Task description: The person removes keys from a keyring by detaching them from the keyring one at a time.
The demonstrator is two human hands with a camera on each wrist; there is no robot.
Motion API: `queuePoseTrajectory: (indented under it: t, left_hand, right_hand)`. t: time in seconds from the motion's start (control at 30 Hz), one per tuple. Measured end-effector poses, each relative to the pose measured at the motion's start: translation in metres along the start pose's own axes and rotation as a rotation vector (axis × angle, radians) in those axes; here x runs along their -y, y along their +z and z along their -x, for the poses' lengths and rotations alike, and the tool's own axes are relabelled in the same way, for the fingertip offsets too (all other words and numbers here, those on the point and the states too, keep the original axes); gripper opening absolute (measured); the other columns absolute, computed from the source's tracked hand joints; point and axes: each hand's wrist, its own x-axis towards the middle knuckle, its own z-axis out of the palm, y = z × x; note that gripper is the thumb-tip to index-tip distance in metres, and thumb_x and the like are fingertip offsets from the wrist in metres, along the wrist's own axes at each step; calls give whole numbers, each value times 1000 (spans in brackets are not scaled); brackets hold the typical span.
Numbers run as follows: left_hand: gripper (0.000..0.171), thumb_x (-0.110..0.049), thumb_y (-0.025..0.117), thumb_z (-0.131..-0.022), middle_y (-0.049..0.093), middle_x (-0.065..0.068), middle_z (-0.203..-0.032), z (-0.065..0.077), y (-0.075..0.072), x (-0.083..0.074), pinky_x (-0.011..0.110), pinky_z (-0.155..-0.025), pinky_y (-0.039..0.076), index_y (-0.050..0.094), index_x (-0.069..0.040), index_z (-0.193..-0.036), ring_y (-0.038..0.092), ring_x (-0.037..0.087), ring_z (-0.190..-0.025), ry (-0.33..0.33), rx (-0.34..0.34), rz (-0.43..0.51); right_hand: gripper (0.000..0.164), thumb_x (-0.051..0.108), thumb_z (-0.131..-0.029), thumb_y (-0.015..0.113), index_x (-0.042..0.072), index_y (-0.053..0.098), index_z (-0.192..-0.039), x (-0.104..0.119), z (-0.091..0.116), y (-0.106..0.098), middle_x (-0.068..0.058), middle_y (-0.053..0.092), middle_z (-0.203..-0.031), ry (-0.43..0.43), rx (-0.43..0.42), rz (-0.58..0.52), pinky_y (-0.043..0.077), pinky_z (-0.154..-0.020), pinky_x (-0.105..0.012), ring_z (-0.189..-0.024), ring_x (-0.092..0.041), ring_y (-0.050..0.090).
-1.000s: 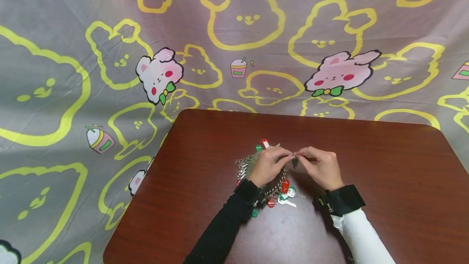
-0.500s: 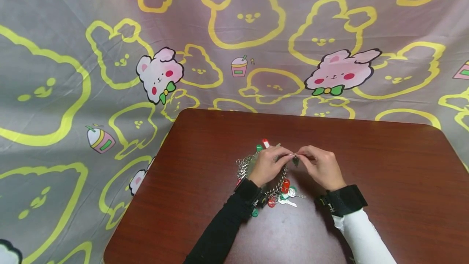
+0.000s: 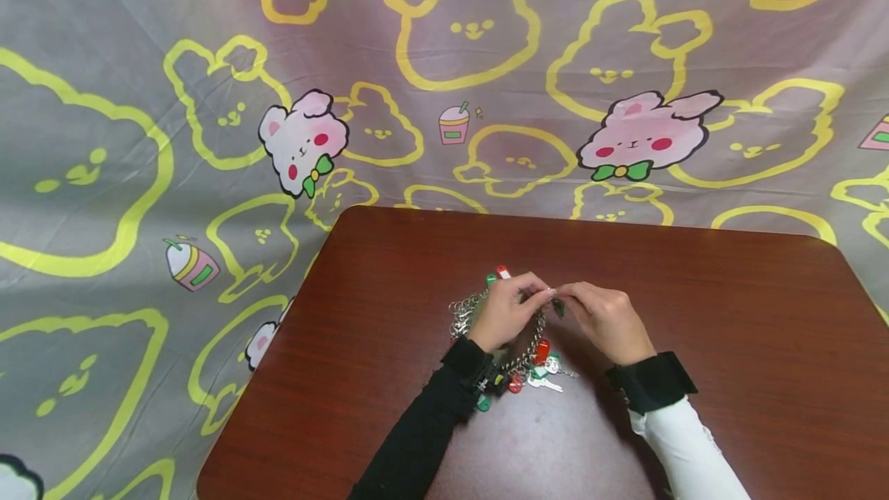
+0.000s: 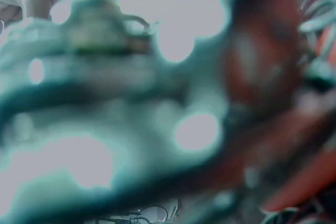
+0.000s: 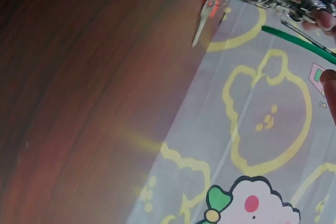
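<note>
A chain loop (image 3: 525,357) carries several metal rings, keys and red and green key tags. My left hand (image 3: 505,313) lies over the loop's upper part, and its thumb and index finger pinch a small key ring. From the right, my right hand (image 3: 610,321) meets those fingertips, its thumb and fingers pinching at the same ring. Just below them hangs a dark green key tag (image 3: 559,307), seen edge-on as a green strip (image 5: 299,44) in the right wrist view. Blurred metal and a red key tag (image 4: 265,51) fill the left wrist view. The fingertips hide most of the ring.
The loop rests on a brown wooden table (image 3: 750,346). Bunched silver rings (image 3: 464,316) lie left of my left hand. Loose-hanging keys (image 3: 545,383) and a red tag (image 3: 542,350) lie nearer me. A patterned cloth (image 3: 417,122) hangs behind the table.
My right hand has turned so more of its back shows, and its fingertips have shifted slightly left. The green tag has swung a little. My left hand stays nearly in place.
</note>
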Motion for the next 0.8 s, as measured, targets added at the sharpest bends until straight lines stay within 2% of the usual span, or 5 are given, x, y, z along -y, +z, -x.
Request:
queuePoseTrajectory:
  t: [0.13,0.3,0.4,0.6,0.8]
  left_hand:
    - [17,-25,65,-104,77,4,-86,1,-1,2,18,-70,51,75,-12,-99,64,1,-75,11,7,-15]
    - [17,-27,65,-104,76,-1,-85,0,0,4,17,-72,51,75,-14,-99,66,1,-76,2,7,4]
    - [17,-28,65,-104,75,-5,-86,0,0,4,16,-72,52,75,-15,-98,66,2,-77,-3,5,6]
    - [18,-30,65,-103,74,-7,-86,1,0,5,16,-74,51,76,-16,-98,67,7,-79,6,13,-12]
    - [19,-29,67,-102,75,-4,-89,0,0,5,18,-76,51,77,-14,-98,65,3,-81,6,1,-32]
  right_hand:
    - [35,-11,-70,88,4,76,-99,-1,0,1,-9,79,-90,67,-9,-54,61,-67,-37,-75,-21,77]
    - [33,-8,-78,85,7,78,-106,-2,2,2,-8,80,-97,195,32,-215,60,-69,-23,-80,-20,78]
    - [33,-4,-78,87,7,78,-107,-3,3,4,-8,80,-99,248,50,-282,58,-69,-17,-81,-18,78]
    - [33,-2,-74,91,4,80,-104,-2,4,7,-11,81,-95,260,11,-277,56,-70,-13,-79,-21,79]
    - [40,-7,-70,91,2,79,-107,-3,4,8,-14,80,-98,265,8,-309,56,-74,-12,-84,-27,79]
